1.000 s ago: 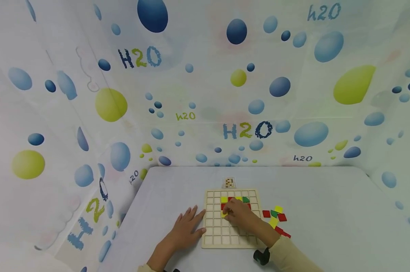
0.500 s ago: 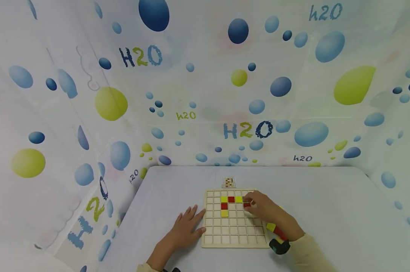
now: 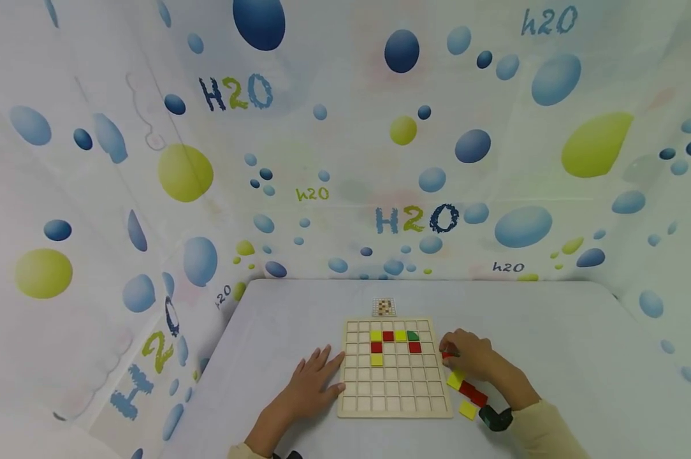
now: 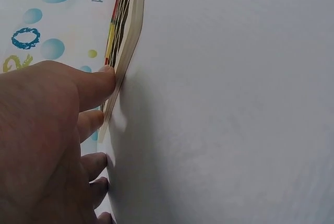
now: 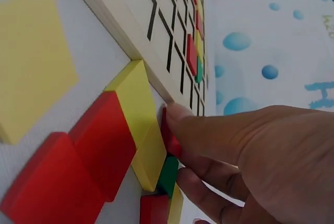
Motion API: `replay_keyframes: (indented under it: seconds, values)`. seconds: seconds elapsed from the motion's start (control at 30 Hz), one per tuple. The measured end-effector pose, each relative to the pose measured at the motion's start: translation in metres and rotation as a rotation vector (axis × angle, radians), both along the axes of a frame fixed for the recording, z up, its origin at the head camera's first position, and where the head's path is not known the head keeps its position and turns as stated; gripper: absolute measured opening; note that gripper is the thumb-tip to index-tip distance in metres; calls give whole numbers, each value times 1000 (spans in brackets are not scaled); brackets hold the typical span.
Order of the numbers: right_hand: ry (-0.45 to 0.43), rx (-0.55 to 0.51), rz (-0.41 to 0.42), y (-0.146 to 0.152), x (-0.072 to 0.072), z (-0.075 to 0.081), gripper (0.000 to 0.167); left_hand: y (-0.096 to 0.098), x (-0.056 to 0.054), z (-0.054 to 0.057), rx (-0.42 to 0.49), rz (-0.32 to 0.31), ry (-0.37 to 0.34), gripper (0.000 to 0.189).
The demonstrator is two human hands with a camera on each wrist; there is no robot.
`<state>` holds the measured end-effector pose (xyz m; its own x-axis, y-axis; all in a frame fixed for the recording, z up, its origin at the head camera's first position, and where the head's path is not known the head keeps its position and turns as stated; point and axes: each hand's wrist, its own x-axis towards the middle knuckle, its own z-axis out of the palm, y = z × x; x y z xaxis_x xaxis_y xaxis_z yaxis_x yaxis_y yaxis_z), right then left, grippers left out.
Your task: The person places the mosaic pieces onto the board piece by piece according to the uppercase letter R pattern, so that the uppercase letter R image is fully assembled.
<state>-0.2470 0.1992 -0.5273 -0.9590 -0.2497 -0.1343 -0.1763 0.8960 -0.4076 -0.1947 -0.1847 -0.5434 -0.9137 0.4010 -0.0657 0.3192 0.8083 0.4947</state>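
My right hand [image 3: 474, 354] is just right of the wooden grid board [image 3: 394, 405], pinching a red square tile [image 5: 169, 135] between thumb and fingers, close to the board's side. Its fingertips partly cover that tile. Below and beside them lie loose yellow tiles [image 5: 133, 91], red tiles [image 5: 104, 143] and a green tile [image 5: 168, 174]. My left hand [image 3: 311, 386] rests with spread fingers on the table, thumb and fingertips at the board's left edge. On the board sit several yellow and red squares, plus a green piece [image 3: 413, 335] with one rounded corner in the upper row.
A small pattern card [image 3: 384, 306] lies behind the board on the white table [image 3: 299, 312]. One yellow tile [image 3: 468, 409] is apart from the others at the board's lower right. A dark wrist camera [image 3: 496, 418] is on the right wrist. Patterned cloth hangs behind.
My right hand has moved right, from the board's middle over its upper right cells to the loose tiles, where it now pinches a red one. The left hand has stayed in place.
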Motion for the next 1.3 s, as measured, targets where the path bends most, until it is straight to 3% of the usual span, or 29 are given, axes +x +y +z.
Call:
replay_keyframes:
  seconds: [0.27, 0.5, 0.8, 0.97, 1.3]
  values:
    - [28, -4, -30, 3, -6, -1, 24, -1, 1, 1, -8, 1, 10, 66]
    - [82, 19, -32, 9, -13, -21, 26, 0, 4, 3, 0, -2, 0, 66]
    - [187, -93, -68, 7, -19, -31, 25, 0, -1, -1, -18, 4, 18, 65]
    - [162, -177, -108, 3, -20, -34, 27, 0, -1, -2, -25, 2, 21, 66]
    - [110, -229, -146, -20, -20, -25, 32, 0, -2, -1, -15, 10, 0, 66]
